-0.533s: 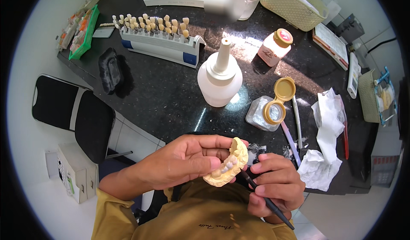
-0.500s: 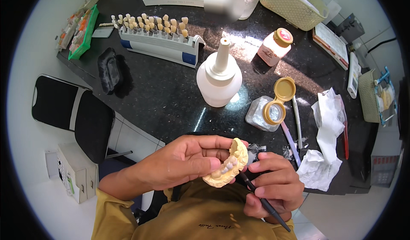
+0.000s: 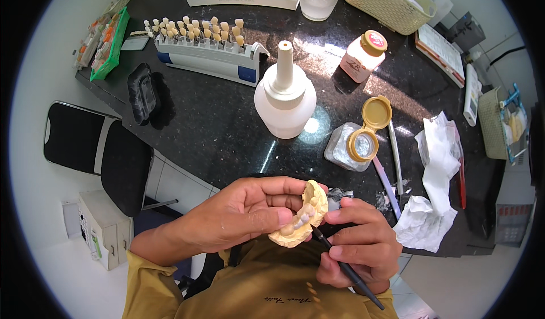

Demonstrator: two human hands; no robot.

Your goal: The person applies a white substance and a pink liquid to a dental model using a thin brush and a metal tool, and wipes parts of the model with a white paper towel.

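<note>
My left hand [image 3: 250, 211] is closed round a cream plaster dental cast [image 3: 289, 236], thumb on its near side and fingers behind. Whitish, translucent tooth shapes [image 3: 301, 219] sit along part of the cast's ridge. In my right hand [image 3: 366, 242] is a slim black-handled tool [image 3: 352, 275], gripped like a pen. Its dark, tapered tip meets the cast's edge beside those teeth; whether it is a brush or a carver I cannot tell. A small clear, crumpled-looking thing [image 3: 339, 195] lies on the table just beyond my right fingers.
On the dark table [image 3: 210, 131] stand a white nozzle bottle [image 3: 285, 106], an open powder jar [image 3: 344, 146], a closed pinkish jar [image 3: 363, 58], a tooth shade guide [image 3: 207, 58] and a glass [image 3: 321, 1]. At right lie a lilac spatula [image 3: 387, 188] and crumpled tissue [image 3: 434, 183].
The tool's tip has shifted up and left onto the cast beside the teeth. A blurred pale shape before the glass is gone. The view has moved slightly; my left hand keeps its hold.
</note>
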